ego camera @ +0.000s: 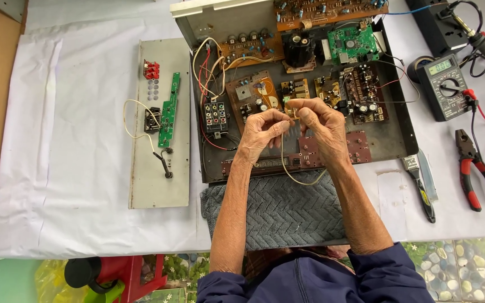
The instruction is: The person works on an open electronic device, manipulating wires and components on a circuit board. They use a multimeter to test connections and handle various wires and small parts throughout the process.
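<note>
step: working a pale wire [296, 178] end | left hand [262, 132] and right hand [322, 126] both pinch it, loop sagging over the open chassis [391, 140] | next, I'd guess: steady fingertips | pliers [476, 168] lie right

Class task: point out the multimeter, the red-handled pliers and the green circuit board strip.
multimeter [443, 84], head view, on its dial.
red-handled pliers [470, 179], head view, on one handle.
green circuit board strip [169, 109], head view, mid-strip.

Bare white cloth [74, 140] far left, crowded open chassis [388, 140] ahead, tools right: pliers [475, 168], multimeter [444, 84].
</note>
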